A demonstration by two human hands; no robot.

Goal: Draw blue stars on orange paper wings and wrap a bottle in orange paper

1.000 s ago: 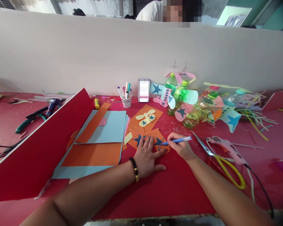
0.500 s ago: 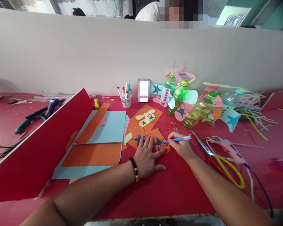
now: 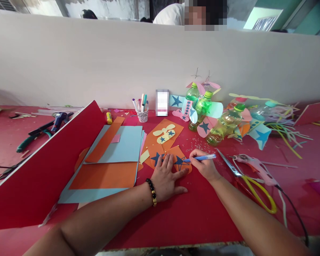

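Note:
My left hand (image 3: 166, 177) lies flat with its fingers spread, pressing on an orange paper piece (image 3: 187, 169) that bears blue stars. In my right hand (image 3: 204, 167) is a blue pen (image 3: 202, 157), its tip on the right-hand star (image 3: 180, 161), which is partly filled with blue. Another blue star (image 3: 156, 159) shows just beyond my left fingertips. Behind them, a cream paper cutout (image 3: 165, 137) with small blue stars rests on an orange sheet (image 3: 176, 125).
Scissors (image 3: 236, 170) and a pink glue gun (image 3: 256, 168) lie right of my right hand. Bottles with paper wings (image 3: 225, 124) stand behind. A marker cup (image 3: 142, 116) and phone (image 3: 162, 103) stand at the back. Stacked paper (image 3: 122, 142) and a red board (image 3: 56, 156) are left.
A little more of the right-hand star looks filled with blue. My hands have hardly moved. The person beyond the partition has shifted slightly.

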